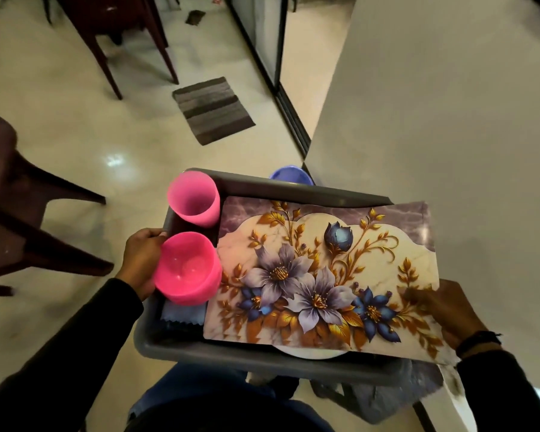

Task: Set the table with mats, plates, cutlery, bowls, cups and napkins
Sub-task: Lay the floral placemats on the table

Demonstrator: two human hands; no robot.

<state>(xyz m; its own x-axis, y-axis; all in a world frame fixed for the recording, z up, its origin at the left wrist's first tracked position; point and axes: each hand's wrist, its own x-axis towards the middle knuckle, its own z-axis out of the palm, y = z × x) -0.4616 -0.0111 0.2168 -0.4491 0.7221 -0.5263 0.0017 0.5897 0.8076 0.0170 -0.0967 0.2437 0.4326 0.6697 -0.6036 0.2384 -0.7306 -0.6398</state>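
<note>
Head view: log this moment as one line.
left hand grips grey plastic tray | right hand on floral rectangular placemat | pink plastic cup, pink plastic bowl in tray

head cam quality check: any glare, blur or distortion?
Head view: dim, warm indoor light; a glare spot on the glossy floor; the right hand is motion-smeared over the floral mat, while the left hand and pink bowl stay sharp; wide-angle bending curves the table edge.

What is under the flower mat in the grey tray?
Under the mat only a white round edge, perhaps a plate, shows near the tray front wall. The rest is covered.
</note>
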